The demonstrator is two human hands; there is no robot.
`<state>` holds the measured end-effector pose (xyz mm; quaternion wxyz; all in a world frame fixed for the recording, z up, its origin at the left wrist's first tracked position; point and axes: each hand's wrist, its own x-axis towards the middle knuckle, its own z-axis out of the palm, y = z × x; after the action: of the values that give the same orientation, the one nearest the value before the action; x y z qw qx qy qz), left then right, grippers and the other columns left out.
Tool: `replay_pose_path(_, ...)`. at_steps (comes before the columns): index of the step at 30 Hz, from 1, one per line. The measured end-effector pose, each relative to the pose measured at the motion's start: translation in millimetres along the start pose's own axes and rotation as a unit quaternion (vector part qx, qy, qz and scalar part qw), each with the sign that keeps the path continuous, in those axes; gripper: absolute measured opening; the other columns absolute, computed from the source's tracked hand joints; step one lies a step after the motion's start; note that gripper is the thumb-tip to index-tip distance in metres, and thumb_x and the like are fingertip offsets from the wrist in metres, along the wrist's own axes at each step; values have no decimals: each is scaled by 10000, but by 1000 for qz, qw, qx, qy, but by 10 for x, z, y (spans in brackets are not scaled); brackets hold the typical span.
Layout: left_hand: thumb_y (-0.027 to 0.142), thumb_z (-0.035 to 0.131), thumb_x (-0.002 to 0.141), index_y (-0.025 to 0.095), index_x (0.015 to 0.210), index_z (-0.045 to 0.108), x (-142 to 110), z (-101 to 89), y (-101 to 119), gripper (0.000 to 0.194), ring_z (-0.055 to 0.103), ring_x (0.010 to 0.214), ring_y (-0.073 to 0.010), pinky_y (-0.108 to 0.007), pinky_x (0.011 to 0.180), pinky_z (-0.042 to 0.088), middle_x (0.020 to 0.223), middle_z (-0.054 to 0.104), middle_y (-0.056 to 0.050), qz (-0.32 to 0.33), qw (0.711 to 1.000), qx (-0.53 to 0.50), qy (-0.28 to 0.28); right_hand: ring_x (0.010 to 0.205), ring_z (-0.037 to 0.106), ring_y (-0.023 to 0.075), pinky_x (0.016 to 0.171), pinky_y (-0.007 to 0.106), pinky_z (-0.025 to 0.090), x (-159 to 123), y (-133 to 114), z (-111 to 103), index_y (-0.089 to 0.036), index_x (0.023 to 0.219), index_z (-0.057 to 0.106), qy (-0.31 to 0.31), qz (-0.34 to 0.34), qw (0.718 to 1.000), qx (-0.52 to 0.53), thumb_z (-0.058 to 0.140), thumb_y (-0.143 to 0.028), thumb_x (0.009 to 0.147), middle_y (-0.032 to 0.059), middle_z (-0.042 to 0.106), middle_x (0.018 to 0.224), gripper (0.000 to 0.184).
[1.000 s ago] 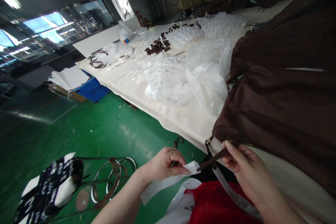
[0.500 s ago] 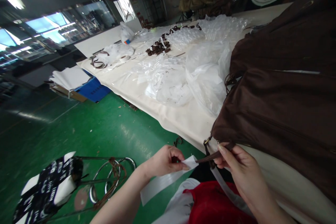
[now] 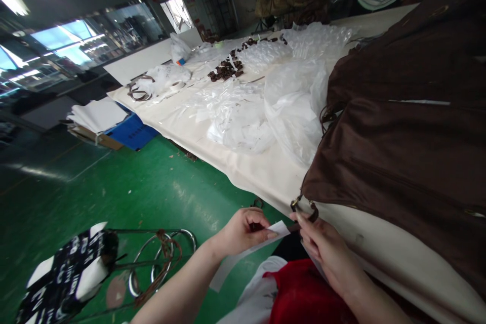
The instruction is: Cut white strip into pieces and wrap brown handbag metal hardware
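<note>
Left hand [image 3: 243,232]: pinches white strip [image 3: 281,229] | Right hand [image 3: 324,245], 3 o'clock: pinches brown strap [image 3: 293,227] | Step: apparent strip-strap alignment | Next: likely needs steady pinch

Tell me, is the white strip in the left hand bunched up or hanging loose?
Hanging loose: the left hand pinches the white strip near one end, and the rest slants downward, its lower end free.

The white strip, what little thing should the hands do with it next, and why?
Maybe the left hand should fold the white strip over the brown strap. The strip's end seems to meet the strap between the hands, the right hand pinches the strap, and the strip's tail hangs loose.
</note>
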<state>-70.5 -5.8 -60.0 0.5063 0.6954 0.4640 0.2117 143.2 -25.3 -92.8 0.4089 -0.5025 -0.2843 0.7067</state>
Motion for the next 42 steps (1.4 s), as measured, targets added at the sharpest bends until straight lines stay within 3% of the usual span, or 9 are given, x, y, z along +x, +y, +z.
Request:
replay_pose_path(2, 443, 674, 816, 128, 741, 689, -19, 0, 15, 324, 501, 619, -108, -208, 564, 383, 679, 566, -31, -2, 1000, -3, -5, 360, 205, 44, 367, 205, 146, -9, -4, -20, -181, 933, 684, 7, 34, 997, 64, 617, -612, 799, -104, 332, 444, 456)
replay_pose_path(5, 460, 675, 807, 130, 719, 678, -11, 52, 41, 342, 481, 602, -102, -209, 560, 380, 656, 560, -20, -16, 1000, -22, -8, 360, 267, 41, 363, 198, 157, 43, 59, -1, -168, 885, 667, 29, 30, 997, 70, 660, -586, 778, -93, 382, 450, 431)
replay_pose_path(8, 485, 680, 790, 128, 698, 651, 35, 138, 54, 370, 449, 583, -94, -208, 540, 363, 633, 538, -3, -45, 998, -54, 4, 381, 372, 62, 359, 198, 227, 126, 152, 45, -157, 798, 638, 19, 6, 1000, 8, 716, -608, 704, -57, 483, 486, 467)
replay_pose_path(11, 505, 689, 769, 127, 681, 615, 75, 195, 61, 395, 409, 559, -81, -204, 512, 334, 612, 494, 18, -75, 994, -81, 17, 350, 364, 63, 348, 203, 244, 153, 169, 22, -170, 660, 573, -1, 6, 998, -56, 686, -649, 700, -56, 464, 443, 494)
replay_pose_path(17, 524, 680, 765, 139, 649, 550, 89, 203, 23, 423, 359, 540, -71, -202, 488, 287, 588, 428, 37, -113, 990, -89, -1, 336, 434, 91, 320, 208, 259, 108, -21, -206, -205, 700, 588, 26, -16, 988, -150, 560, -664, 775, -24, 561, 516, 466)
replay_pose_path(25, 511, 655, 784, 143, 638, 543, 198, 291, 48, 410, 340, 531, -73, -210, 472, 255, 575, 424, 37, -106, 992, -53, 29, 370, 507, 122, 399, 244, 381, 124, -117, -252, -224, 773, 646, 43, -76, 948, -306, 587, -503, 795, -19, 606, 549, 286)
replay_pose_path(30, 475, 661, 785, 143, 642, 542, 186, 263, 118, 381, 334, 536, -72, -212, 480, 260, 592, 410, 39, -99, 995, -19, 16, 313, 454, 100, 325, 215, 291, 144, -74, -354, -230, 1018, 588, 67, -54, 981, -175, 550, -556, 819, -39, 609, 560, 384)
replay_pose_path(33, 458, 667, 786, 136, 657, 563, 170, 263, 105, 362, 335, 555, -76, -213, 496, 275, 605, 409, 36, -84, 996, -5, -5, 288, 371, 63, 298, 181, 156, 213, -81, -312, -215, 810, 571, 45, -19, 993, -105, 560, -560, 807, -55, 550, 508, 345)
replay_pose_path(42, 504, 658, 788, 137, 673, 565, 199, 341, 102, 395, 371, 535, -76, -202, 485, 292, 588, 454, 29, -113, 991, -66, 25, 283, 268, 19, 305, 159, 86, 307, -186, -130, -183, 507, 465, 28, 9, 999, 29, 709, -447, 692, -73, 416, 393, 404)
